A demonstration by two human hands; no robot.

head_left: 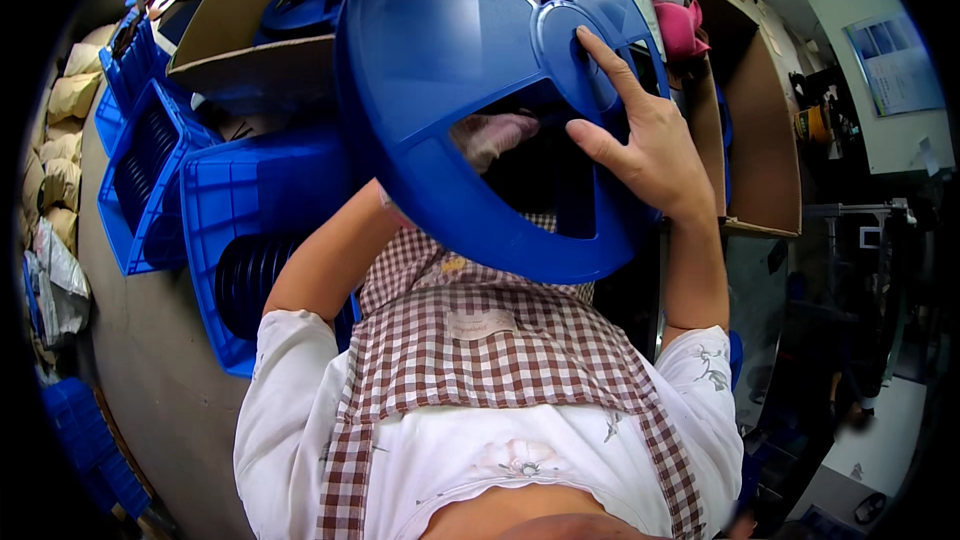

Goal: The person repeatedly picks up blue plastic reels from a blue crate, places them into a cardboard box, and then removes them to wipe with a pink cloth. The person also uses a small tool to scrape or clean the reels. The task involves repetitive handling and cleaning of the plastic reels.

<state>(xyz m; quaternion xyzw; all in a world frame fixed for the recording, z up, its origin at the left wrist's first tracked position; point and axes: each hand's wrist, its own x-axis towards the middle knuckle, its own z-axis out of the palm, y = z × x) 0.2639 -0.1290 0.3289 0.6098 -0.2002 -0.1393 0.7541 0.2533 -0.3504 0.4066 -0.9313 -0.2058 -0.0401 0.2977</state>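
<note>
A large round blue plastic part [430, 60], with a central hub and wide cut-out openings, is held up tilted in front of my chest. My left hand [495, 135] is behind it in a pale pinkish glove, bearing it from beneath; it shows only through one opening, and most of its fingers are hidden. My bare right hand [655, 145] is over the right side of the part. Its index finger is stretched out onto the hub, and its thumb is spread apart over an opening.
Blue crates [205, 230] with stacked dark ring-shaped pieces stand at left. A cardboard box [250, 65] with more blue parts is beyond them, another open carton [765, 130] at right. A pink object [680, 30] lies near that carton. Sacks [62, 185] line the far left.
</note>
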